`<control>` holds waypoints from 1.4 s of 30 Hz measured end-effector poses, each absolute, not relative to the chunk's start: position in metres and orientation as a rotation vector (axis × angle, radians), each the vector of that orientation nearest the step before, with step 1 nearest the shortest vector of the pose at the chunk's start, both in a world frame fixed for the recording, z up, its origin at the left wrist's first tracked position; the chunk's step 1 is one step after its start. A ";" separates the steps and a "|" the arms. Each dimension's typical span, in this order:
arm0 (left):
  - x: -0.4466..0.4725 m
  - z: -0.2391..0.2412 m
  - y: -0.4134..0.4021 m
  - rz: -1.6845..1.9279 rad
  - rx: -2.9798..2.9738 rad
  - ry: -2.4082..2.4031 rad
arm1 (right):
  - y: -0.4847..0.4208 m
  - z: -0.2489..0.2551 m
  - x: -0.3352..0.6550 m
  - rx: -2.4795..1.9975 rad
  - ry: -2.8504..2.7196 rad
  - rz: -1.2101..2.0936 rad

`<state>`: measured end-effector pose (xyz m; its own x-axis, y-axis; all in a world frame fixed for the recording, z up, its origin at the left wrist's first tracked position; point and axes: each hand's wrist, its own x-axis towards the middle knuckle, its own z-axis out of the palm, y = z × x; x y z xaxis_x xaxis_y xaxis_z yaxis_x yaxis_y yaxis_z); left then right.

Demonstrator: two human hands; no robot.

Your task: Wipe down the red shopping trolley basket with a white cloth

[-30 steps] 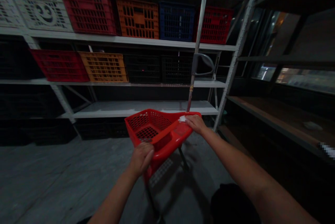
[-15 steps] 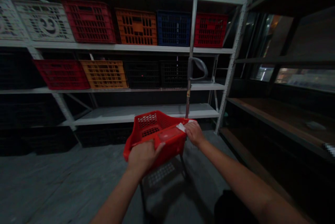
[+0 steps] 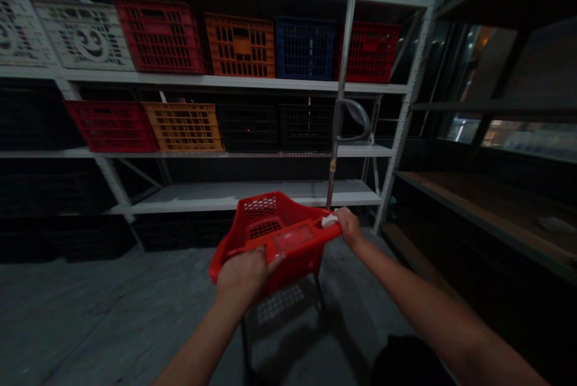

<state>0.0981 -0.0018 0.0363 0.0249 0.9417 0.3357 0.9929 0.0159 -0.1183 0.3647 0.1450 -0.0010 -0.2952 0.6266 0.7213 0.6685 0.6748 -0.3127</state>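
A small red plastic shopping cart stands in front of me, its basket facing the shelves. My left hand is wrapped round the left part of the cart's handle bar. At the bar's right end, my right hand is closed with a crumpled white cloth or tissue showing beside its fingers, against the red plastic. A clear reddish panel lies in the handle between both hands. The undersides of the fingers are hidden. A metal pole with a grey loop rises beyond the right hand.
White metal shelving spans the back, holding several plastic crates, among them an orange crate and a blue crate. Dark shelves line the right side. Grey concrete floor extends to the left of the cart.
My right hand has slid rightward to the end of the handle, and more of the white cloth shows. The left hand keeps its place. The view has shifted slightly left.
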 end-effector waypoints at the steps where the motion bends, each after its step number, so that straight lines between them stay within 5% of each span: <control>1: 0.098 0.036 -0.001 -0.219 -1.987 -1.983 | 0.136 -0.007 0.355 -1.030 -1.888 -0.096; 12: 0.090 0.043 -0.003 -0.157 -2.050 -2.006 | 0.074 -0.026 0.313 -0.734 -1.960 -0.254; 18: 0.070 0.049 -0.005 -0.112 -2.095 -2.012 | 0.111 -0.038 0.365 -0.825 -1.470 0.217; 23: 0.053 0.048 -0.005 -0.114 -2.123 -2.009 | 0.147 0.019 0.357 -0.709 -0.733 0.603; 29: 0.033 0.041 -0.002 -0.157 -2.162 -1.959 | 0.174 0.093 0.318 -0.514 -0.908 0.927; 37: -0.022 0.033 0.018 -0.279 -2.341 -1.746 | 0.141 0.011 0.312 -0.791 -1.252 1.154; 42: -0.024 0.038 0.016 -0.564 -2.219 -1.478 | 0.124 0.000 0.301 -0.877 -1.173 1.047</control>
<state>-0.0243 0.0155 0.0378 0.3551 0.7617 0.5419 0.9291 -0.3515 -0.1147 0.3013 0.1244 0.0005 0.0637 0.9558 0.2869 -0.1769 0.2937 -0.9394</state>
